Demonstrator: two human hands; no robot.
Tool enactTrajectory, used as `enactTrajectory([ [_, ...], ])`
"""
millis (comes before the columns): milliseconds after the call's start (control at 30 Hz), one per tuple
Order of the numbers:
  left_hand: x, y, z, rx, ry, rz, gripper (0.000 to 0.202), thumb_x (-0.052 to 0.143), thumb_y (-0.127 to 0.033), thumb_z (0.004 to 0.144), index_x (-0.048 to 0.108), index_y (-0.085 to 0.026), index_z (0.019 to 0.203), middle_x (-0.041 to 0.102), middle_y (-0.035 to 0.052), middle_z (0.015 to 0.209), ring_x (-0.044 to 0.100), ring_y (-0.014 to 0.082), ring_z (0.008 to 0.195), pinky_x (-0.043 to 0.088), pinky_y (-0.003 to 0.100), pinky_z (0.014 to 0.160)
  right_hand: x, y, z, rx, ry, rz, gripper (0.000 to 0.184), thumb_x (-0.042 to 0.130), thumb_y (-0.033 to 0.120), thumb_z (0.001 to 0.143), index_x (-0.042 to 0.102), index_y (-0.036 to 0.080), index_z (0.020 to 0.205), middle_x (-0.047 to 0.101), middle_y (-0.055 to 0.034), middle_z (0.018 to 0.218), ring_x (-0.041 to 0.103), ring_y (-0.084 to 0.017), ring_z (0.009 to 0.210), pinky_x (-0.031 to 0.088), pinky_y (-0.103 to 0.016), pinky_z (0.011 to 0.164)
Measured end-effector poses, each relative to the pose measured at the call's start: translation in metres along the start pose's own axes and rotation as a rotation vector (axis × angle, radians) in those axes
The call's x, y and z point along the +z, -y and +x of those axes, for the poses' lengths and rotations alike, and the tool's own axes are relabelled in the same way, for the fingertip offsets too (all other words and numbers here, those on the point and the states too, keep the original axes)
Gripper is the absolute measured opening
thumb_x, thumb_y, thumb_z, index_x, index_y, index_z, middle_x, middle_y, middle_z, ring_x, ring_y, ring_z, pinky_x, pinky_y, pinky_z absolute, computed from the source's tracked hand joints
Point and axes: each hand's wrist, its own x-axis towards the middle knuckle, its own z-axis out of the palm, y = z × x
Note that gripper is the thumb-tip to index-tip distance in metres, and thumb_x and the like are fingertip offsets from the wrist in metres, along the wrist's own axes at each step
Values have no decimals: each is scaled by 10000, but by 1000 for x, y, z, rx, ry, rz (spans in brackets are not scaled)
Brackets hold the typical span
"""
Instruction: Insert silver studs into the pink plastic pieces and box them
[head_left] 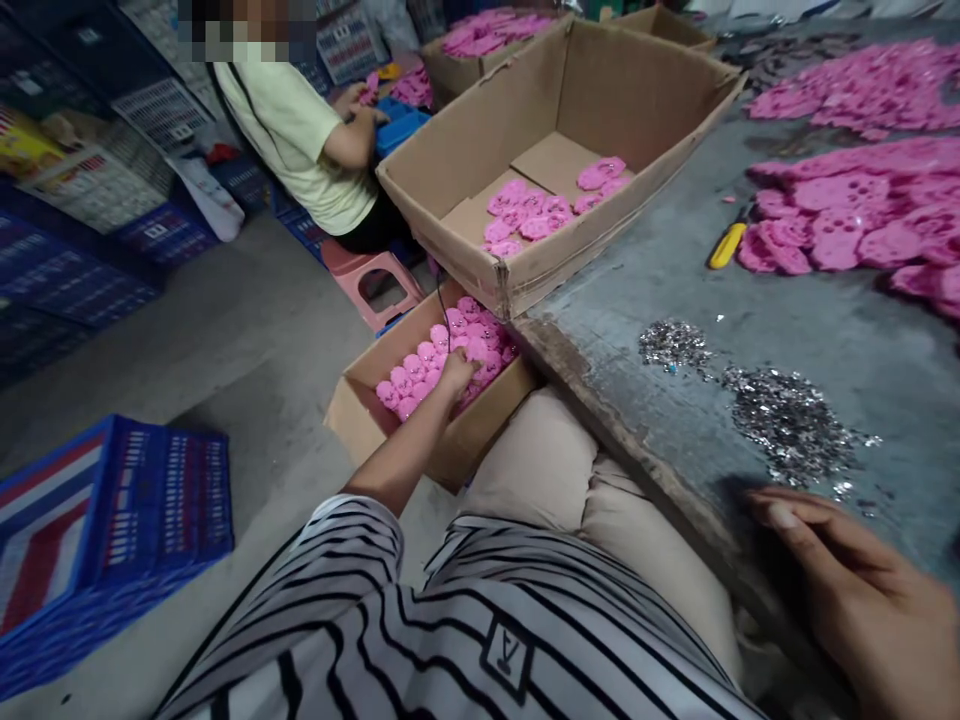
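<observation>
My left hand (459,372) reaches down into a low cardboard box (480,425) beside my leg. It touches the round pink pieces (411,368) packed in rows there, each with small shiny bits on it. Its fingertips are mostly hidden, so a grip on a piece cannot be made out. At the lower right, my right hand (847,580) is over the table's edge, its thumb tip against curled fingers. Whatever lies in that pinch is hidden. Just beyond it is a heap of small shiny metal parts (791,425), with a smaller heap (675,343) farther off.
A large cardboard box (450,235) with a few pink pieces stands on the table corner. Pink pieces (862,215) lie piled at the right, near a yellow-handled tool (726,246). A co-worker (300,140) sits beyond a pink stool (375,285). Blue crates (165,500) stand left.
</observation>
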Motion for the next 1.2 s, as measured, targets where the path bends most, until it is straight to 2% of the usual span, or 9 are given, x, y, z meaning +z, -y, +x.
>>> enactTrajectory([
  [133, 8, 9, 18, -71, -2, 175, 347, 577, -332, 910, 560, -153, 1207, 608, 89, 1157, 628, 186, 954, 560, 380, 794, 1, 0, -1, -25, 32, 4, 113, 670, 433, 603, 696, 326, 625, 716, -18, 878, 648, -304, 949, 433, -514, 1040],
  [267, 16, 16, 30, -87, 4, 347, 356, 577, -341, 909, 559, -151, 1210, 616, 90, 1148, 632, 186, 949, 560, 382, 796, 0, -3, 0, -35, 53, -10, 128, 670, 448, 598, 692, 323, 610, 713, -29, 869, 649, -311, 926, 442, -531, 1017],
  [500, 12, 14, 29, 8, -6, 693, 358, 642, -324, 859, 574, -139, 1157, 646, 92, 1137, 629, 205, 1016, 511, 371, 864, -7, 0, 10, 17, 25, -31, 322, 715, 583, 558, 718, 282, 673, 736, -67, 877, 660, -318, 891, 490, -504, 923],
  [633, 9, 6, 16, 76, 29, 871, 395, 651, -321, 826, 558, -103, 1142, 685, 169, 1100, 642, 283, 1062, 475, 323, 812, -17, 32, 27, -235, 54, -93, 481, 632, 710, 648, 684, 233, 687, 724, -74, 816, 659, -254, 780, 528, -400, 776],
  [800, 8, 2, 14, 151, 61, 1010, 425, 572, -417, 841, 585, -79, 1099, 677, 235, 1134, 635, 338, 1095, 474, 353, 813, -50, 71, 95, -457, 16, -559, 339, 550, 516, 838, 679, 203, 821, 689, -52, 774, 612, -187, 703, 483, -308, 671],
  [900, 7, 2, 10, 187, 53, 1049, 456, 526, -473, 845, 611, -90, 1077, 685, 240, 1114, 650, 352, 1064, 482, 380, 823, -65, 77, 151, -340, -102, -980, 227, 546, 322, 861, 699, 166, 923, 695, -95, 832, 591, -201, 730, 446, -310, 666],
  [967, 5, 1, 6, 221, 33, 1056, 471, 486, -485, 855, 622, -94, 1080, 679, 248, 1123, 653, 364, 1053, 485, 407, 835, -65, 75, 182, -256, -113, -1252, 242, 532, 245, 865, 696, 111, 983, 692, -154, 948, 585, -234, 845, 434, -323, 720],
  [1033, 1, 2, 1, 262, 8, 1041, 471, 443, -467, 875, 619, -98, 1109, 673, 247, 1140, 654, 365, 1043, 483, 428, 848, -57, 73, 205, -294, -119, -1404, 288, 492, 201, 878, 674, 71, 1061, 647, -205, 1123, 545, -272, 1004, 416, -345, 811],
  [1200, -16, 16, -15, 397, -85, 862, 423, 427, -380, 883, 571, -145, 1203, 713, 138, 1028, 678, 284, 954, 505, 369, 812, -34, 68, 241, -404, -124, -1462, 404, 366, 107, 884, 619, 100, 1199, 497, -205, 1388, 442, -311, 1188, 362, -438, 945],
])
